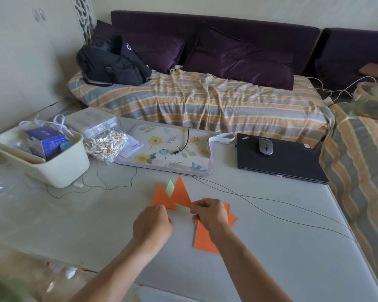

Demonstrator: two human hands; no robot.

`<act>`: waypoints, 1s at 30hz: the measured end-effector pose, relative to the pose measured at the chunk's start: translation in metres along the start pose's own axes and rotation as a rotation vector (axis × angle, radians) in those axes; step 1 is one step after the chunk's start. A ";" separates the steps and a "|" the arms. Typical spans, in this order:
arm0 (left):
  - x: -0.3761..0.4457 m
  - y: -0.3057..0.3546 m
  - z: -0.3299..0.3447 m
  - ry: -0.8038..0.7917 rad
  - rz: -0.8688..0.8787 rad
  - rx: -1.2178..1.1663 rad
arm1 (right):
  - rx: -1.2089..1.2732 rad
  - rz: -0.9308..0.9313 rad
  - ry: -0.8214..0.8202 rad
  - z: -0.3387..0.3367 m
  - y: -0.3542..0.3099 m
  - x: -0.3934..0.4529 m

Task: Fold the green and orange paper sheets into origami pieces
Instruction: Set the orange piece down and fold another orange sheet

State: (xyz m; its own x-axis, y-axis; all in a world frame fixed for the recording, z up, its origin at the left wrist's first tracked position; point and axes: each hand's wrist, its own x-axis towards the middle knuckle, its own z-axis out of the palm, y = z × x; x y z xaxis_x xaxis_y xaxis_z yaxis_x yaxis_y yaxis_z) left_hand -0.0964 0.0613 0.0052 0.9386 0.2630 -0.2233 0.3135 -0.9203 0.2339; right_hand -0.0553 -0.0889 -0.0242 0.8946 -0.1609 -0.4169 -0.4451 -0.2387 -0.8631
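Pale grey-green table [260, 247] filled the foreground, with a couch under a striped orange-and-grey cover [205, 99] and dark purple cushions [238, 59] behind it. On a closed black laptop [279, 160] at the right, the lid badge read "ThinkPad", small and skewed; a grey mouse [266, 146] sat on top of it. A black bag [111, 62] on the couch carried a white mark near its top, too partial to read. The blue box [45, 141] in the cream tub [59, 168] had printing that was too blurred to make out, as did the folded leaflet [132, 147] beside a clear bag of cotton swabs [105, 146]. A floral mat [168, 149] lay mid-table with a short black cable [183, 142] on it.

Near the table's middle, two orange paper triangles [172, 196] stood side by side with a pale green paper tip [170, 187] showing between them. The left hand [153, 223] was curled over the near corner of the left triangle, its fingertips hidden, so whether it pinched the paper could not be told. The right hand [207, 212] pinched a pale green strip at the base of the right triangle, thumb against forefinger. Beneath that hand and wrist lay more orange folded pieces [205, 238], partly covered by the arm. Blurred clear bottles [59, 277] crowded the lower left edge, cut off by the frame.
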 end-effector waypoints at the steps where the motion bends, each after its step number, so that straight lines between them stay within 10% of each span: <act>1: 0.001 -0.001 0.000 -0.004 -0.004 0.002 | 0.000 0.000 -0.002 0.007 -0.001 0.000; 30: -0.008 0.022 0.022 -0.049 0.104 -0.036 | -0.958 -0.298 0.107 -0.036 0.036 -0.003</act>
State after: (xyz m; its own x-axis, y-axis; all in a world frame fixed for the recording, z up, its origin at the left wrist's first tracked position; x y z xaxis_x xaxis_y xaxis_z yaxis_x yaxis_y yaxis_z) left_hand -0.1000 0.0331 -0.0087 0.9583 0.1516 -0.2421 0.2209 -0.9307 0.2916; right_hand -0.0751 -0.1316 -0.0433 0.9872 -0.0429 -0.1537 -0.0901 -0.9447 -0.3154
